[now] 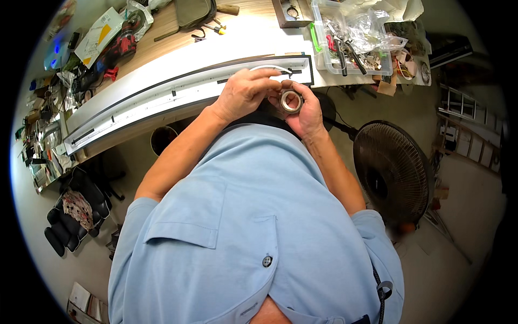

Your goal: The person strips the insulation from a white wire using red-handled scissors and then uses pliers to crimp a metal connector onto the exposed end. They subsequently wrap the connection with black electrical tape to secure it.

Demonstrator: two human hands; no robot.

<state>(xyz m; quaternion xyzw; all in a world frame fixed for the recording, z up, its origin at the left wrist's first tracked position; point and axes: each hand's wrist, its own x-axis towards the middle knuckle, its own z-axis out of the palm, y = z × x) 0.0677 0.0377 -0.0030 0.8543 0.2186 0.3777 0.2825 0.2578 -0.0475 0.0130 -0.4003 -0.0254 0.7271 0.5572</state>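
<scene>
My right hand grips a roll of tape, its round opening facing up at me. My left hand reaches across to the roll's left side, its fingers bent and pinched together. What lies between those left fingertips is too small to make out. Just beyond both hands, a long white channel with black edges lies along the front of the bench. A white cable curves over its right end, behind my fingers. Small black clips sit at intervals inside the channel.
A clear plastic bin of tools and bags stands at the back right, beside a small box. On the bench's left are a red power tool and clutter. A floor fan stands close to my right arm.
</scene>
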